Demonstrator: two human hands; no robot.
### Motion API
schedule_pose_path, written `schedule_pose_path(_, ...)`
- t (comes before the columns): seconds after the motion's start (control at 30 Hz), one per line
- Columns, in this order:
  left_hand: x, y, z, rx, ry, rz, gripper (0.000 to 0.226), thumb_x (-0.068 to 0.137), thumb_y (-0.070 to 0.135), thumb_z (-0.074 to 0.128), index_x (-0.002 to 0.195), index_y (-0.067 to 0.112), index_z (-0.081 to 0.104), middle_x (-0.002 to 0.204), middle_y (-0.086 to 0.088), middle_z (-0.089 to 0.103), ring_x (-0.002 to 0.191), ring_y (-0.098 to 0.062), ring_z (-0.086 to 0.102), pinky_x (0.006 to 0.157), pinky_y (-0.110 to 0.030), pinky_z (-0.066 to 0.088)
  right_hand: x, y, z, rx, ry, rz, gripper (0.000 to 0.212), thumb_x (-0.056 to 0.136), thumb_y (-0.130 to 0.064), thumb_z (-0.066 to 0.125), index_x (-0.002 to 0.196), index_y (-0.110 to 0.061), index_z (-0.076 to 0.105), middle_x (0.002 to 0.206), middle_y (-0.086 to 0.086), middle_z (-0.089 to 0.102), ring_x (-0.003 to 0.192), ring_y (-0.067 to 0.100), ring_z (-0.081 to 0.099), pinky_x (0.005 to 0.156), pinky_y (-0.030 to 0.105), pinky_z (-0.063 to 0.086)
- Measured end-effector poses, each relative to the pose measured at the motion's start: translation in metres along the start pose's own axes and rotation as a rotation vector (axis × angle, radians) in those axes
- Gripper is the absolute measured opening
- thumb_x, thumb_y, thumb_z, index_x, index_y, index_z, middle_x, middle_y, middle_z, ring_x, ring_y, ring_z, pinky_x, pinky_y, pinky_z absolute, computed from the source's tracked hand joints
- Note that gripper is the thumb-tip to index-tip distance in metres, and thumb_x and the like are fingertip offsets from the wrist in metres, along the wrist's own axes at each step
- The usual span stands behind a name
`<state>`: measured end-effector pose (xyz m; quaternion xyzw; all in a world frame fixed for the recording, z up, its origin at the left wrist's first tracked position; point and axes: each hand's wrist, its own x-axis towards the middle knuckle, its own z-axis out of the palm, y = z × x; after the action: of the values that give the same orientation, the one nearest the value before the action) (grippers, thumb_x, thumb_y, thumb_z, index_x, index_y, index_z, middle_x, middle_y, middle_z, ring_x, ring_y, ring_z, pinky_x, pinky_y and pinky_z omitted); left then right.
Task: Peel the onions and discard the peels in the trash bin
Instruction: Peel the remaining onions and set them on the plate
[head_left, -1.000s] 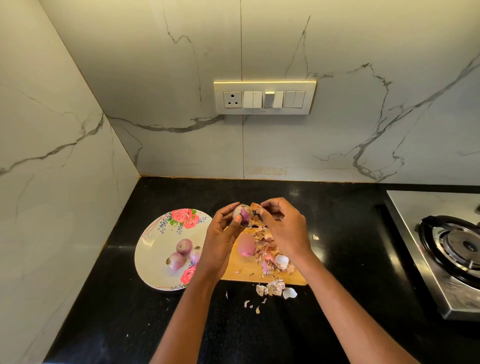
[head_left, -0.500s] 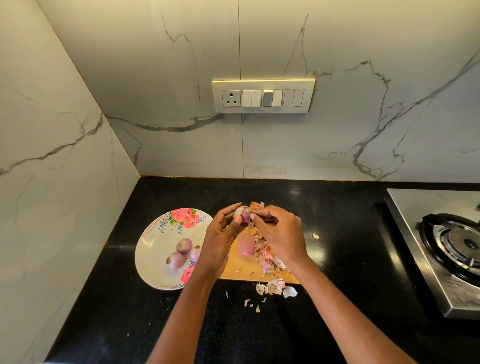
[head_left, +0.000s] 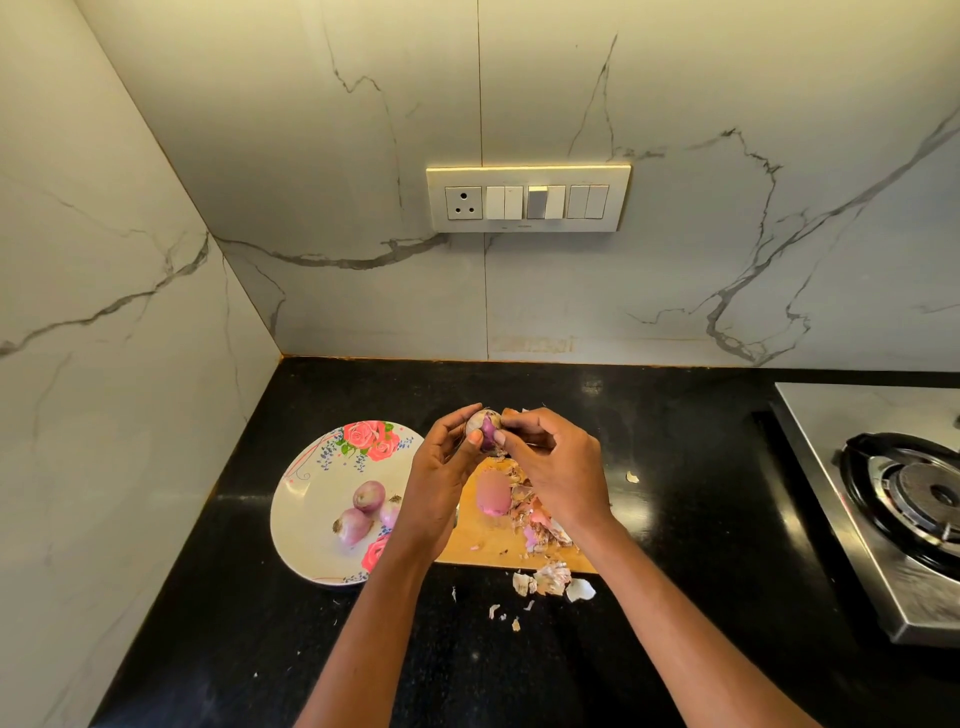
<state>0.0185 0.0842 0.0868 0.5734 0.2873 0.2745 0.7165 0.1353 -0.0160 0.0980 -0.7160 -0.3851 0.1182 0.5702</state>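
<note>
My left hand (head_left: 441, 478) grips an onion (head_left: 484, 427) above the board (head_left: 483, 551); my right hand (head_left: 558, 470) pinches its skin.

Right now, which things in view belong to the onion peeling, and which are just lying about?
Part of the job:
- onion being peeled, held by left hand, right hand pinching its skin
- peeled onion on the cutting board
- onions on the floral plate
- loose peels

Just lying about:
- gas stove
- switch panel
</note>
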Motion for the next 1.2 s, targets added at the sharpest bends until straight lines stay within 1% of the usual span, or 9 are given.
schedule_pose_path(0.1,0.000,-0.001,0.000,0.007,-0.005,0.001,0.060,0.084,0.040,0.068,0.138,0.017,0.056,0.133,-0.007,0.066,0.122,-0.020,0.065,0.100,-0.033,0.052,0.000,0.006,0.000,-0.014,0.019,0.025,0.016,0.090,-0.020,0.076,0.106,-0.018,0.078,0.099,-0.010,0.076,0.095,0.003,0.071,0.086,0.026,0.059)
schedule_pose_path(0.17,0.000,-0.003,0.000,0.007,-0.005,-0.005,0.059,0.084,0.039,0.068,0.138,0.018,0.057,0.133,-0.006,0.066,0.122,-0.019,0.065,0.100,-0.032,0.053,0.000,0.008,0.000,-0.014,0.019,0.027,0.017,0.091,-0.016,0.075,0.108,-0.018,0.076,0.101,-0.010,0.076,0.096,0.001,0.071,0.086,0.026,0.060)
schedule_pose_path(0.37,0.001,-0.004,0.001,0.007,0.006,-0.009,0.058,0.085,0.040,0.068,0.138,0.019,0.057,0.134,-0.005,0.065,0.124,-0.020,0.064,0.104,-0.037,0.051,-0.001,0.008,0.000,0.040,0.014,0.041,0.026,0.090,-0.022,0.076,0.114,-0.017,0.071,0.105,-0.009,0.075,0.099,0.002,0.070,0.086,0.021,0.058)
schedule_pose_path(0.5,-0.001,-0.003,0.003,0.014,0.004,-0.006,0.055,0.086,0.040,0.066,0.137,0.021,0.058,0.132,-0.004,0.066,0.123,-0.019,0.065,0.099,-0.032,0.053,-0.004,0.008,0.002,0.051,0.045,0.040,0.032,0.086,-0.024,0.080,0.115,-0.016,0.069,0.103,-0.008,0.076,0.097,0.000,0.071,0.084,0.019,0.058)
schedule_pose_path(0.77,-0.004,0.002,0.000,-0.081,-0.023,-0.061,0.042,0.094,0.024,0.059,0.135,0.018,0.058,0.129,-0.005,0.069,0.122,-0.020,0.066,0.097,-0.029,0.055,0.004,0.009,-0.002,-0.017,0.076,0.046,0.025,0.090,-0.018,0.077,0.110,-0.021,0.062,0.098,-0.012,0.070,0.093,-0.006,0.067,0.077,0.012,0.055)
schedule_pose_path(0.9,-0.006,0.005,-0.002,-0.156,-0.045,-0.090,0.045,0.092,0.024,0.057,0.137,0.017,0.056,0.132,-0.008,0.067,0.123,-0.023,0.065,0.103,-0.033,0.054,0.018,0.027,-0.016,-0.123,0.118,0.109,0.013,0.093,-0.015,0.072,0.104,-0.021,0.068,0.092,-0.016,0.068,0.085,-0.010,0.064,0.076,0.011,0.054)
schedule_pose_path(1.03,-0.006,0.007,-0.004,-0.189,-0.041,-0.100,0.047,0.092,0.024,0.057,0.138,0.017,0.055,0.135,-0.011,0.066,0.124,-0.024,0.065,0.105,-0.036,0.053,0.022,0.044,-0.022,-0.239,0.030,0.166,0.012,0.097,-0.017,0.066,0.106,-0.021,0.073,0.096,-0.013,0.066,0.088,-0.003,0.063,0.078,0.011,0.052)
schedule_pose_path(1.13,-0.003,0.007,-0.005,-0.173,-0.012,-0.089,0.045,0.093,0.023,0.058,0.137,0.015,0.055,0.132,-0.010,0.067,0.121,-0.023,0.066,0.101,-0.032,0.055,0.019,0.033,-0.018,-0.170,0.022,0.081,0.012,0.094,-0.025,0.071,0.105,-0.021,0.076,0.101,-0.012,0.068,0.092,-0.002,0.066,0.075,0.005,0.049)
schedule_pose_path(1.2,-0.001,0.005,-0.005,-0.145,0.013,-0.073,0.043,0.095,0.022,0.058,0.136,0.012,0.055,0.130,-0.010,0.068,0.119,-0.023,0.067,0.098,-0.031,0.056,0.017,0.019,-0.015,-0.086,-0.021,0.007,0.018,0.093,-0.025,0.073,0.109,-0.019,0.076,0.105,-0.010,0.072,0.096,-0.003,0.067,0.080,0.009,0.052)
